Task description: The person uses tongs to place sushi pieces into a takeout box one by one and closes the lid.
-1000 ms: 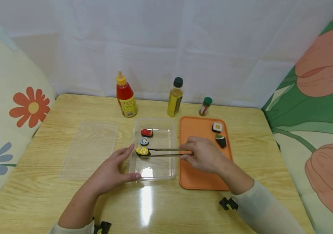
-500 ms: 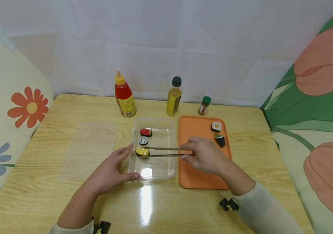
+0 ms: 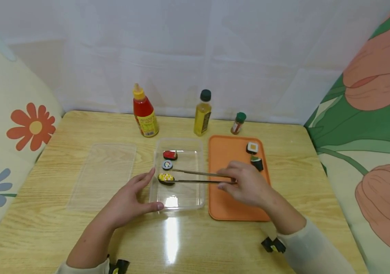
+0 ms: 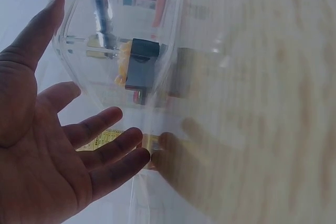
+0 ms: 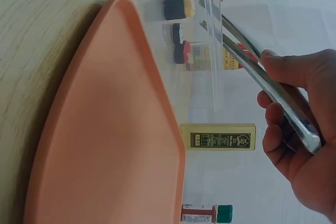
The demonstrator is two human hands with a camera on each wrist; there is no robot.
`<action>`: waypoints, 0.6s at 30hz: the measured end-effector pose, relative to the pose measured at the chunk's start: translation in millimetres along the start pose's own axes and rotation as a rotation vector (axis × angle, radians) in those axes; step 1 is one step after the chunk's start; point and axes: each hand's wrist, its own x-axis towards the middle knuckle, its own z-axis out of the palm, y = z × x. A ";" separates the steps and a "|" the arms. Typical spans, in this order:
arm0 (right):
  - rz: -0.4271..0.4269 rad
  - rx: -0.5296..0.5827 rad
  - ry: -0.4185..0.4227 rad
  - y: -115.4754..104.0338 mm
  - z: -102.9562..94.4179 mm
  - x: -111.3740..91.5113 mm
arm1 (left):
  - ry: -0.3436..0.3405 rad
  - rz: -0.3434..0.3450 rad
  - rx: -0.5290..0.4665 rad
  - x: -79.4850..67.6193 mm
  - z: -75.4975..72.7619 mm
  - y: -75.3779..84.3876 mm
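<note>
My right hand [image 3: 248,186] grips metal tongs [image 3: 198,181], whose arms stand apart over the clear plastic box [image 3: 202,194]. In the right wrist view the tong tips are spread near the sushi piece topped with yellow [image 5: 177,8]. That piece lies in the box, in front of a round white-faced sushi roll [image 3: 167,164] and a red-topped sushi piece [image 3: 170,155]. My left hand [image 3: 128,201] is at the box's left side with thumb and fingers spread. Its thumb reaches the front left corner. The left wrist view shows those fingers [image 4: 107,127] extended beside the clear wall.
An orange tray [image 3: 229,207] right of the box bears a square sushi roll [image 3: 252,147] and a dark cone-shaped piece [image 3: 257,163]. A clear lid [image 3: 102,177] lies left. Behind stand a red sauce bottle [image 3: 146,116], an oil bottle [image 3: 202,114] and a small green-capped jar [image 3: 238,123].
The tongs have spread apart and let go of the yellow-topped sushi, which rests in the box. My right hand has drawn slightly right. My left hand stays at the box.
</note>
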 end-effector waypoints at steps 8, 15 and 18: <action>-0.024 -0.018 0.042 2.0 -3.3 -9.7 | 0.004 -0.003 0.007 -0.7 -1.8 0.8; -0.008 -0.018 0.062 6.6 -4.6 -19.5 | 0.003 0.003 0.016 0.3 -1.5 0.5; 0.005 0.012 0.077 8.6 -5.5 -23.9 | 0.005 0.009 0.017 0.8 -1.1 0.2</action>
